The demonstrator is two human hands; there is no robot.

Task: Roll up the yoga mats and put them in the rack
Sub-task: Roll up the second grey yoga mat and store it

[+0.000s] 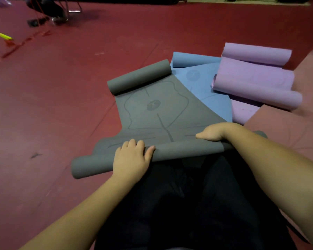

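A grey yoga mat [157,112] lies on the red floor in front of me, curled at its far end and rolled at the near end by my knees. My left hand [132,159] lies on top of the near roll, fingers curved over it and thumb along its front. My right hand [213,132] curls over the roll's right part, fingers hidden behind it. Beneath the grey mat a blue mat [206,83] spreads to the right, its far end curled. Purple mats [255,76], partly rolled, lie further right. No rack is in view.
A reddish mat [296,127] lies flat at the right edge. At the top left stand a dark chair and a person's legs [49,11], with a yellow object [4,36] on the floor. Open red floor [52,105] stretches left. My dark-clothed legs fill the bottom.
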